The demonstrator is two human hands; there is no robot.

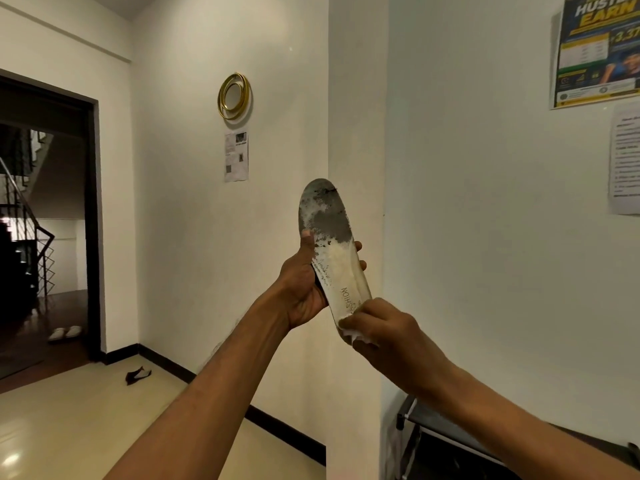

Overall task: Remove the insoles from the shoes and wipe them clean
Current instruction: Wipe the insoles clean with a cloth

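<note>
You've got the insole (329,230) up in front of you, toe end tipped toward 11 o'clock and heel down at 5. Your left hand (301,289) grips it round the middle, thumb (306,239) on the printed face, fingertips poking out past the far edge. Your right hand (384,327) pinches a white wipe (353,336) against the heel end. The face looks pretty worn, grey up top and cream lower down. From the insole, a gold ring mirror (234,95) hangs at 11 o'clock, a poster (595,53) at 1, a dark doorway (45,220) at 9 with pale slippers (65,332) inside, and a dark rack (443,434) at 5.
</note>
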